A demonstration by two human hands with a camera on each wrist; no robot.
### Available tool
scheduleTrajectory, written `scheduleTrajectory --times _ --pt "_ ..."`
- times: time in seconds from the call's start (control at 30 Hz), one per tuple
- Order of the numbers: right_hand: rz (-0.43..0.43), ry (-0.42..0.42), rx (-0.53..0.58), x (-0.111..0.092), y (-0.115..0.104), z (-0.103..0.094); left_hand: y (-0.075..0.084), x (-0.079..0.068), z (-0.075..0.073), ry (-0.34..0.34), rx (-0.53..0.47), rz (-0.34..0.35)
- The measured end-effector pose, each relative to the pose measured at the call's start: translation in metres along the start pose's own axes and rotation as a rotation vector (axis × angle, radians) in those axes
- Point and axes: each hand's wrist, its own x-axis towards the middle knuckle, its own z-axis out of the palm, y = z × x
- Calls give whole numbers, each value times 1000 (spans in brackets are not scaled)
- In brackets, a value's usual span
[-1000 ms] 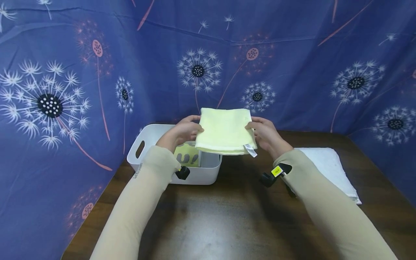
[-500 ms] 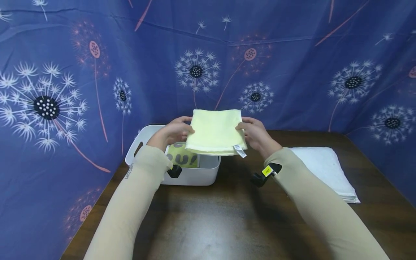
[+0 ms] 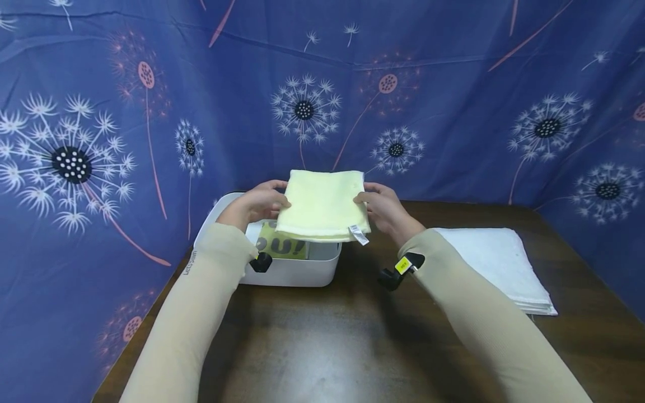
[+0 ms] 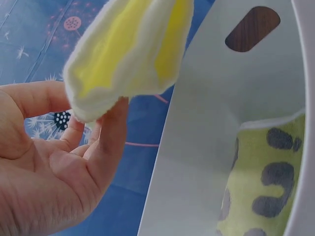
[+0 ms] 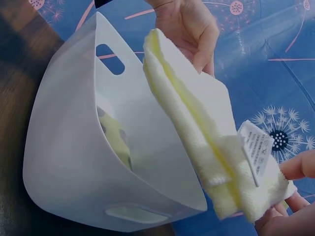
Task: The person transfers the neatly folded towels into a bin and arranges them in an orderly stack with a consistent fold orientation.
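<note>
A folded pale-yellow towel (image 3: 322, 202) with a white care label (image 3: 359, 234) hangs above the right part of a white plastic bin (image 3: 297, 274). My left hand (image 3: 258, 202) pinches its left edge between thumb and fingers. At the opposite edge my right hand (image 3: 387, 210) pinches it the same way. In the left wrist view the towel's folded layers (image 4: 133, 49) show end-on in the grip. Inside the bin stands a green cloth (image 3: 282, 242) with grey lettering, partly hidden by the held towel and left wrist.
White folded towels (image 3: 496, 266) lie stacked on the right of the brown wooden table (image 3: 322, 341), partly behind the right forearm. A blue dandelion-print cloth (image 3: 433, 101) hangs behind and at the sides. The bin has oval handle holes in its ends (image 5: 110, 59).
Both hands have carried the yellow towel leftward, farther over the bin, holding it by the same edges. The view has shifted slightly. The bin and the white stack stay put.
</note>
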Motion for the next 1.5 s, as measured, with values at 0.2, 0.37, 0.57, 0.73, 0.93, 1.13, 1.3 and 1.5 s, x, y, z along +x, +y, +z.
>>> scheduleTrajectory --times 0.2,0.37,0.57,0.73,0.93,1.13,1.3,1.5 --pt "5 -18 20 1 1 9 0 -4 -9 2 35 -1" --pt "-9 -31 22 2 0 17 0 -4 -18 -5 44 1" --pt "-1 -34 29 2 3 27 -1 -8 -27 1 79 -8" --pt "1 -35 35 4 6 34 -3 -10 -34 -7 86 -18" --pt "8 -43 44 4 9 44 -6 -12 -42 -3 96 -26" --pt "16 -45 58 4 13 49 -9 -14 -47 -11 109 -25" --pt "30 -51 58 5 15 52 -11 -15 -51 0 120 -39" --pt "41 -52 56 6 20 56 -15 -16 -53 12 138 -79"
